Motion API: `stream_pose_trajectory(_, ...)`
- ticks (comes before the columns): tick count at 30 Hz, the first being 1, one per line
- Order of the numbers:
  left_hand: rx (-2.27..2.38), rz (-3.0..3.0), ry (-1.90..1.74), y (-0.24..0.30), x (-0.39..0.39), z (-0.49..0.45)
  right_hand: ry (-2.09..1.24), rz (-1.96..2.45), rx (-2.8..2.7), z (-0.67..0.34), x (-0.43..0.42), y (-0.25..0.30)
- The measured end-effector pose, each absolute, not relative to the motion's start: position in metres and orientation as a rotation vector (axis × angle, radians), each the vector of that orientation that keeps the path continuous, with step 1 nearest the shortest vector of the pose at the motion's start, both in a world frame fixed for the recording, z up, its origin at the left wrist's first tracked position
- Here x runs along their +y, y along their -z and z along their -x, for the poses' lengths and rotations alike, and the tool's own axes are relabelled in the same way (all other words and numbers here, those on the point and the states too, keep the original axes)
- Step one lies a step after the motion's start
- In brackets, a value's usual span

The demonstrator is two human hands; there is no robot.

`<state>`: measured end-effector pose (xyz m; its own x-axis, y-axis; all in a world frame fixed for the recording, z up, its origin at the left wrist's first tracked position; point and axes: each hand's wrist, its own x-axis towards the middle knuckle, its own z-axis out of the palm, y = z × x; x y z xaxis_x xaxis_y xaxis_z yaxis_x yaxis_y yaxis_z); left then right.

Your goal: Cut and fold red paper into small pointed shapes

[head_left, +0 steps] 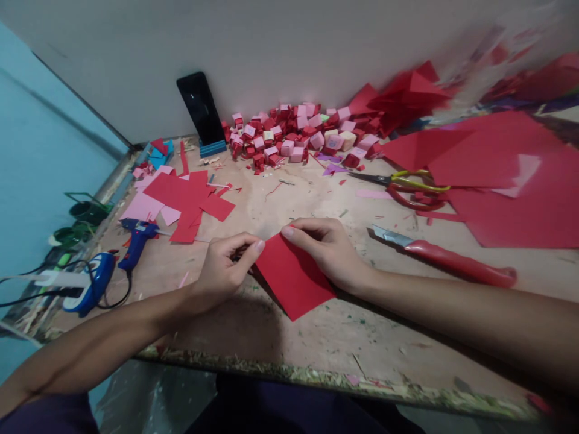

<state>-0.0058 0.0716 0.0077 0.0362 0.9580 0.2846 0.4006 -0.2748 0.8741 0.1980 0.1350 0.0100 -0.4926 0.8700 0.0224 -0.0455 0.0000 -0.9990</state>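
The table [312, 196] carries everything, with large red sheets [511, 211] overlapping on its right and a heap of paper boxes [296, 135] along its back. Smaller are the red-handled knife [456, 259] and, just beyond it, scissors [388, 180]. A red paper piece [296, 274] sits at the table's near middle, between both hands — the left hand [228, 259] pinches its left corner with the fingers, the right hand [332, 250] its far corner. The step seems to be lining up that edge; the next move probably calls for a steady, even pinch.
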Motion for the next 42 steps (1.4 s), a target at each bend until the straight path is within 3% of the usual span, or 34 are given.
stream_pose_trajectory(23, 1.314, -1.575, -1.164, -0.0076, 0.0724, 0.0069, -1.831, 0.880, -1.470, -0.1981, 0.1359, -0.0148)
stream_pose_trajectory(42, 1.289, -1.572, -1.214, -0.0092, 0.0749, 0.0076, -1.652, 0.915, -1.627, -0.1980, 0.1390, -0.0125)
